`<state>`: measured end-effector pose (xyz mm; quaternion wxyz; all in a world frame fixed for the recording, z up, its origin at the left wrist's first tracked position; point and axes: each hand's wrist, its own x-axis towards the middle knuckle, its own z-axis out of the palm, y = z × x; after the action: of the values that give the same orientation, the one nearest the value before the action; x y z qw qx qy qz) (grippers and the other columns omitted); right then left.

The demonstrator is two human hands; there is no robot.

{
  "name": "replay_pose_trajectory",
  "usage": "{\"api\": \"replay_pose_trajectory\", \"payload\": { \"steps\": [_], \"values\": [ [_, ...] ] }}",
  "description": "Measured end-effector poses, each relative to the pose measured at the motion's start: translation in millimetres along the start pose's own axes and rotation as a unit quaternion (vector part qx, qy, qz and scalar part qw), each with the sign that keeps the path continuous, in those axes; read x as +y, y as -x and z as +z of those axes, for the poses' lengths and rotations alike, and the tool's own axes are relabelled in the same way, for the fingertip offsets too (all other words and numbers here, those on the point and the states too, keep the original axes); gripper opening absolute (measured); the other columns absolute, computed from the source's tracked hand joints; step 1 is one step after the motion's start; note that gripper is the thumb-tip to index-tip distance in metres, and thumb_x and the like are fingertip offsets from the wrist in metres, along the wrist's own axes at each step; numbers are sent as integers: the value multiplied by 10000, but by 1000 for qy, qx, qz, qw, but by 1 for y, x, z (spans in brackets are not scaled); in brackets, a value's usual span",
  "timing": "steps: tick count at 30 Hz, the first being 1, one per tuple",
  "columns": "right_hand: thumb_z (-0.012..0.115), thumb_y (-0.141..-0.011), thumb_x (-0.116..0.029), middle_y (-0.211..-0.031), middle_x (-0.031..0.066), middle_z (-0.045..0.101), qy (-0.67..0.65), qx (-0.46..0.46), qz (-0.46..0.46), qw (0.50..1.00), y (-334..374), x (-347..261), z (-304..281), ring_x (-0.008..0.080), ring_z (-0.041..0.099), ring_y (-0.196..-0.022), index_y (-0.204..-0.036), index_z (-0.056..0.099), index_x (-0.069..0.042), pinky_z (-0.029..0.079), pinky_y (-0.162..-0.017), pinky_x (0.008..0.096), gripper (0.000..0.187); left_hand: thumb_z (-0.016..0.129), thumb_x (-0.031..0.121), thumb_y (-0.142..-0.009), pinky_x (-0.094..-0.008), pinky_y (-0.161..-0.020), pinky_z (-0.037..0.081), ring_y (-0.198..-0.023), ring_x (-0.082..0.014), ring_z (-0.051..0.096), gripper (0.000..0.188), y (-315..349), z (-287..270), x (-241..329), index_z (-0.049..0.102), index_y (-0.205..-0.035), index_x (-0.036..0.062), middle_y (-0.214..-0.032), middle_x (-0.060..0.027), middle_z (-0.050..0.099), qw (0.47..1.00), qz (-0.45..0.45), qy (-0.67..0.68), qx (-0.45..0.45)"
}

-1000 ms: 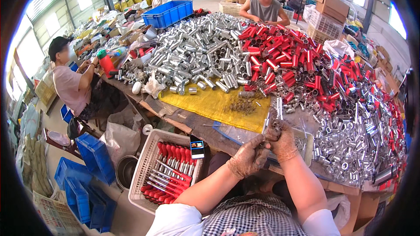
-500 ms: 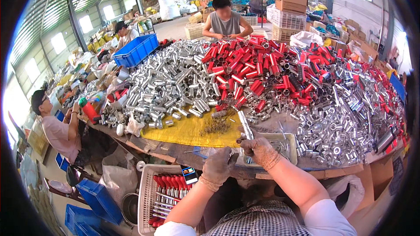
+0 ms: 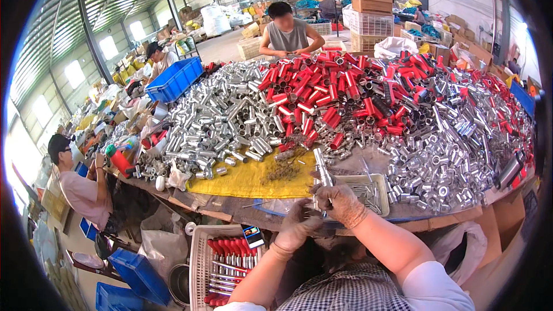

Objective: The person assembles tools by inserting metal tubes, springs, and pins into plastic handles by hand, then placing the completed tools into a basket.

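My right hand [image 3: 341, 203], in a soiled glove, is closed round a slim silver metal tube [image 3: 321, 163] that points up and away from me. My left hand [image 3: 298, 224], gloved too, is just below and left of it with its fingers curled near the tube's lower end. What those fingers hold is too small and hidden to make out. Beyond my hands a yellow sheet [image 3: 247, 177] lies on the table, with a heap of small dark metal pieces [image 3: 280, 171] on it. A pale tray [image 3: 385, 196] of thin metal rods is beside my right hand.
Silver tubes [image 3: 219, 112] and red tubes [image 3: 340, 83] are heaped across the table, with silver collars [image 3: 432, 175] at right. Below left stands a cream crate [image 3: 199, 253] of red-handled tools, near blue bins [image 3: 138, 273]. Co-workers sit at left [image 3: 83, 187] and opposite [image 3: 286, 37].
My left hand has shifted slightly right and its fingers have loosened from a fist into a curl near the tube. My right hand keeps hold of the tube. The view has turned slightly.
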<state>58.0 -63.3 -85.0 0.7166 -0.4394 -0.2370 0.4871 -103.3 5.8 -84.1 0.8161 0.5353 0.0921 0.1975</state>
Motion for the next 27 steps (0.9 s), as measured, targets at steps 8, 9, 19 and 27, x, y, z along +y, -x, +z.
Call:
{"api": "replay_pose_trajectory", "payload": {
  "steps": [8,9,19,27],
  "values": [
    [693,-758,-55,-843,29,643,51,95,-86,990,34,-23,32,76,507,-575,-1184,546,-44,398,-513,214,451,774,149,-756,-370,-723,530,-811,-329,627,645,-7,11,-2,436,-1285,4,-991,-185,598,629,422,-628,180],
    [694,-762,-57,-842,20,645,34,100,-90,990,38,-24,34,73,513,-582,-1188,545,-50,402,-516,212,452,774,149,-756,-370,-723,530,-811,-329,627,645,-6,11,-1,436,-1285,4,-991,-185,598,630,422,-628,178],
    [617,-812,-23,-805,2,626,-87,-66,-93,990,51,-11,-18,71,501,-541,-1225,495,-1,384,-490,202,432,529,357,-968,-263,-522,456,-545,-155,529,392,4,17,-7,564,-1147,10,-754,-75,587,842,-148,511,-97],
    [640,-790,-63,-624,52,563,141,124,19,982,60,-46,-31,122,567,-574,-912,658,-10,458,-537,281,134,642,148,-903,-282,-603,520,-651,-164,629,240,4,33,7,569,-1098,28,-817,-94,661,985,-25,68,155]
  ]
}}
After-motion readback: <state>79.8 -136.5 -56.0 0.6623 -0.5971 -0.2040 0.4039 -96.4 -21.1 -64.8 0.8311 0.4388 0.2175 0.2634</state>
